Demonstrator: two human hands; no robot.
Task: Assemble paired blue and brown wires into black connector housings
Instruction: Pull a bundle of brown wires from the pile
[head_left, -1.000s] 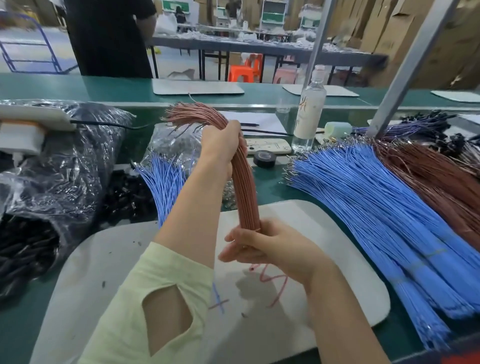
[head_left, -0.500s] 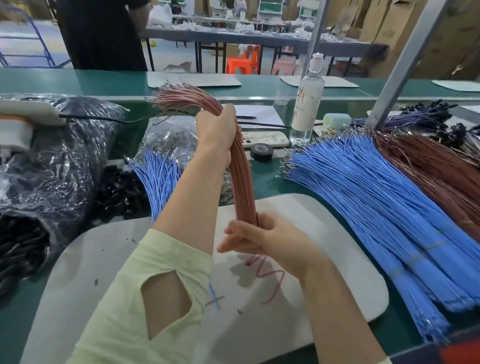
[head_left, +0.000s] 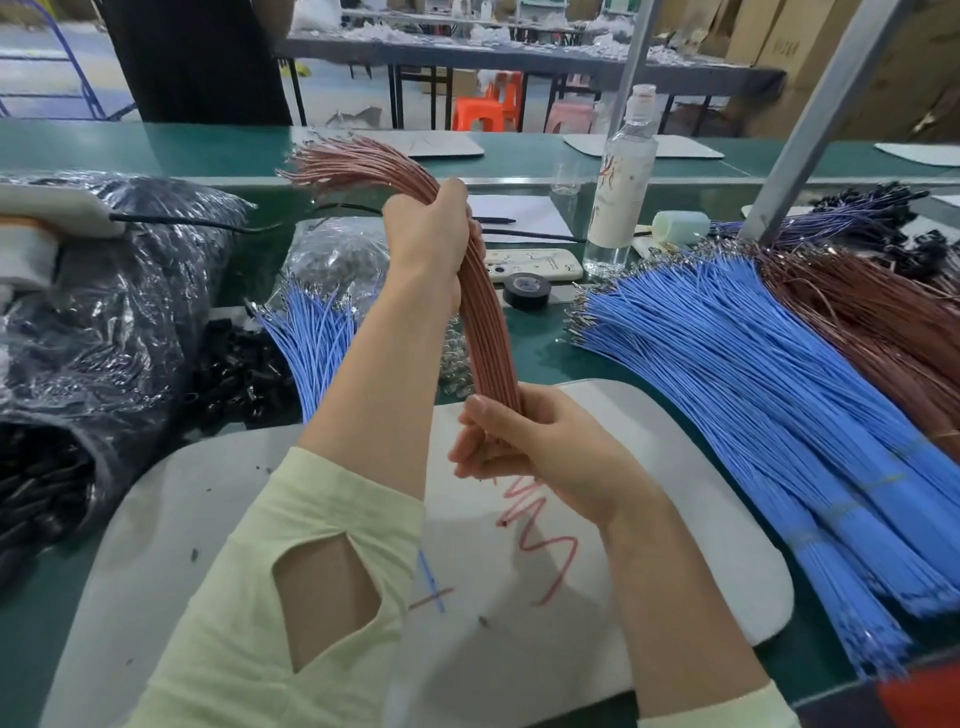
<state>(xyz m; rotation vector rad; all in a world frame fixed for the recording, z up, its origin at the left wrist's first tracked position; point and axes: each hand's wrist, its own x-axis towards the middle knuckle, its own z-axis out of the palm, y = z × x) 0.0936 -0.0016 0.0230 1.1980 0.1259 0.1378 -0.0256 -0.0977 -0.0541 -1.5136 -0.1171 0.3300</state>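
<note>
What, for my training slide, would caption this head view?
Gripped by left hand and right hand, a brown wire bundle stands near-upright over the white mat, blue wires heaped beside.

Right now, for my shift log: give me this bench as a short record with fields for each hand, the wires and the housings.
left hand: grips the upper part of the brown wire bundle
right hand: grips the bundle's lower end, above the white mat
blue wires: big pile on the right; smaller bunch behind the left arm
black housings: loose heap, left
</note>
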